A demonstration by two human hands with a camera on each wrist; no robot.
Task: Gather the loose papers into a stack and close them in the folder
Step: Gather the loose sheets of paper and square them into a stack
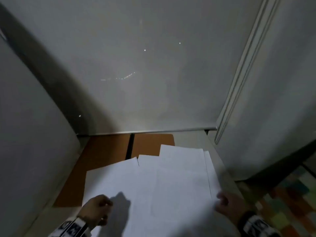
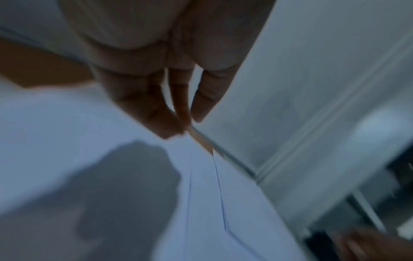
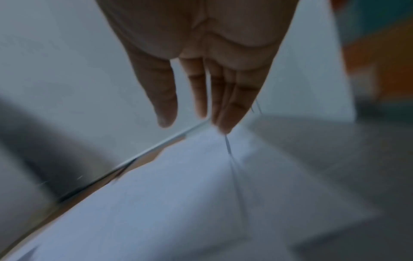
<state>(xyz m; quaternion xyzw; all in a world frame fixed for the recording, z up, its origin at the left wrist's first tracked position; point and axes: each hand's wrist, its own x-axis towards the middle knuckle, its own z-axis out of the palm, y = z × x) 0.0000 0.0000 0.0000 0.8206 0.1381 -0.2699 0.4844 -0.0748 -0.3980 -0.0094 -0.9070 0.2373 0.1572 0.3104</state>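
Several loose white papers [image 1: 162, 178] lie fanned and overlapping on an open brown folder [image 1: 102, 154], which is flat on the desk. My left hand [image 1: 98, 208] hovers over the papers' near left part and casts a shadow on them. In the left wrist view this left hand [image 2: 183, 127] has straight fingers and holds nothing. My right hand [image 1: 226, 204] is at the papers' right edge. In the right wrist view, the right hand [image 3: 194, 123] also has straight, empty fingers above the papers [image 3: 167, 203]. The folder's right half is mostly hidden under the sheets.
Grey partition panels close in the desk at the left [image 1: 34, 134], back [image 1: 153, 82] and right [image 1: 273, 100]. A metal rail [image 1: 153, 131] runs along the back panel's foot. A grey desk strip [image 1: 224, 170] lies right of the papers. Coloured floor tiles [image 1: 290, 202] show beyond.
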